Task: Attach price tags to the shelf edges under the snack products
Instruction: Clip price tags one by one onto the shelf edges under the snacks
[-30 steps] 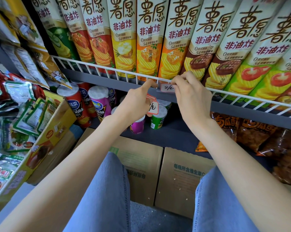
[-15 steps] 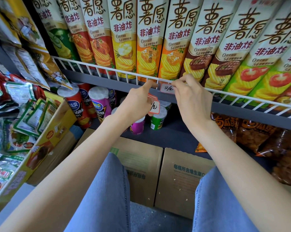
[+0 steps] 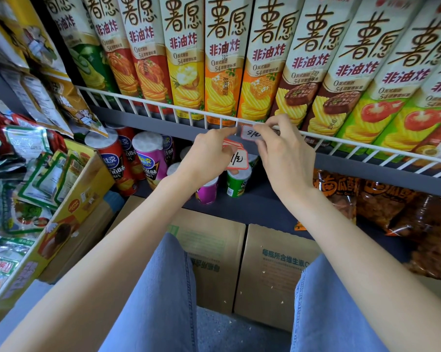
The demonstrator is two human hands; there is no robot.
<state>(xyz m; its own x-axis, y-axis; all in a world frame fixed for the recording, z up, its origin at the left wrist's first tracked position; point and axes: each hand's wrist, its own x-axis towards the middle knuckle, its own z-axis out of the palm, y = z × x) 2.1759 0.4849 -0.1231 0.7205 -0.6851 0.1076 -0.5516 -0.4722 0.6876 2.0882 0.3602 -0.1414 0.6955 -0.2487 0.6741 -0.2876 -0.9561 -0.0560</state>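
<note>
A small white price tag (image 3: 250,132) with handwriting sits against the white wire rail (image 3: 163,106) of the shelf edge, below tall potato-chip boxes (image 3: 224,59). My right hand (image 3: 285,153) pinches the tag's right side at the rail. My left hand (image 3: 209,153) touches the tag's left side with its forefinger and holds a small stack of red-bordered price tags (image 3: 236,158) against its palm.
Chip canisters (image 3: 151,158) and small cups (image 3: 236,182) stand on the lower dark shelf. Brown snack bags (image 3: 392,212) lie at right, hanging packets (image 3: 31,97) at left. Cardboard boxes (image 3: 272,270) sit on the floor in front of my knees.
Both hands stay at the rail; the white tag shows a little more between my fingertips than before. The view has barely shifted.
</note>
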